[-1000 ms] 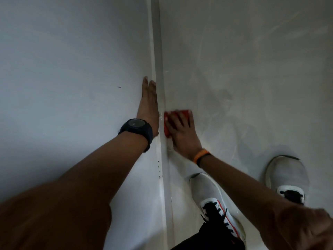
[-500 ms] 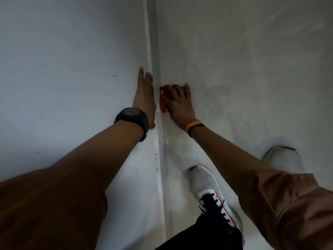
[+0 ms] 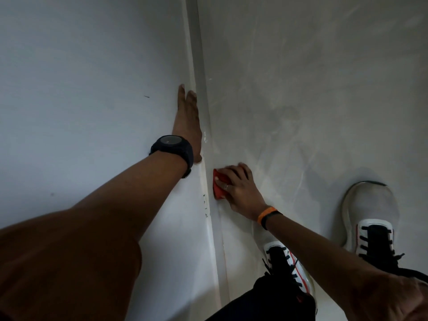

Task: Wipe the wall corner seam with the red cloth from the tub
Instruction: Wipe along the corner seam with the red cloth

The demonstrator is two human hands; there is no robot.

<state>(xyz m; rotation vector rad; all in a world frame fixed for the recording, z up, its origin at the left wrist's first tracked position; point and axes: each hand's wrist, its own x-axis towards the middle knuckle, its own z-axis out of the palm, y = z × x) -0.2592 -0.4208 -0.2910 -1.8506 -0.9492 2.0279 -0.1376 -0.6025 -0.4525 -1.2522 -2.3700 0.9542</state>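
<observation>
The corner seam (image 3: 196, 72) runs as a pale vertical strip down the middle of the view, between a white wall on the left and a grey surface on the right. My right hand (image 3: 238, 188) presses the red cloth (image 3: 217, 187) flat against the surface just right of the seam, low down. Most of the cloth is hidden under my fingers. My left hand (image 3: 188, 126) lies flat and open on the left wall beside the seam, above the cloth, fingers pointing up. It holds nothing.
My two white shoes with black laces stand on the grey surface, one (image 3: 287, 262) close to the seam below my right arm, the other (image 3: 370, 216) at far right. Small dark specks (image 3: 205, 208) mark the seam below the cloth.
My right hand has slid the red cloth down along the seam, from level with my left hand's fingers to below its wrist. The left hand has stayed flat on the wall.
</observation>
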